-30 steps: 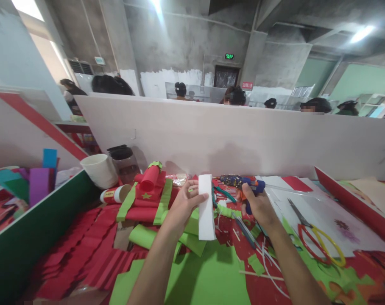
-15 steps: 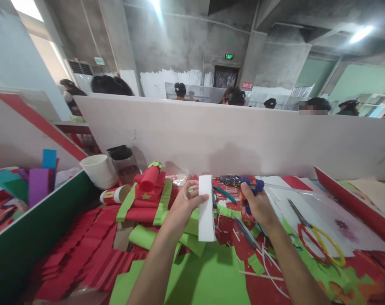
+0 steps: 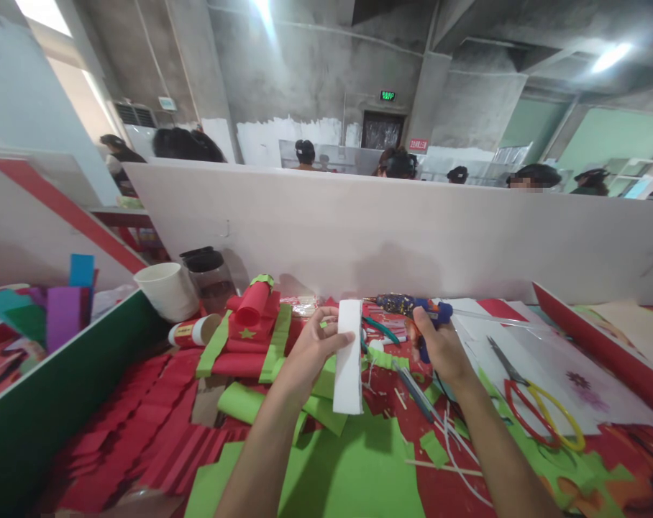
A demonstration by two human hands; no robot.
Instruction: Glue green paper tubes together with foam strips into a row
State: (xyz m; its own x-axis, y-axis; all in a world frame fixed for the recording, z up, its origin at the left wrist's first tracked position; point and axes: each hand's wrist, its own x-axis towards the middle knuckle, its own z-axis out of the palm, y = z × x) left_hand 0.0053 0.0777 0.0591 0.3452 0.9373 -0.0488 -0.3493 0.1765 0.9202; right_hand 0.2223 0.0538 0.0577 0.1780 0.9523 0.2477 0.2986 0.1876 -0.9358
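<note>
My left hand [image 3: 310,352] pinches a long white foam strip [image 3: 349,356] and holds it upright above the green paper sheet [image 3: 353,467]. My right hand [image 3: 439,345] is wrapped around the handle of a blue glue gun [image 3: 413,308], whose nozzle points left, just right of the strip's top. A clear glue stick juts from the gun's back toward the right. Red and green paper rolls [image 3: 254,316] lie just left of my left hand.
A white cup [image 3: 167,289] and a dark-lidded jar [image 3: 208,272] stand at the back left. Scissors with red and yellow handles [image 3: 536,399] lie on white sheets at the right. A white partition [image 3: 413,237] closes the back; other people sit behind it. Red paper strips [image 3: 143,424] cover the left.
The glue gun has lifted slightly in my right hand. The foam strip and my left hand have stayed almost still.
</note>
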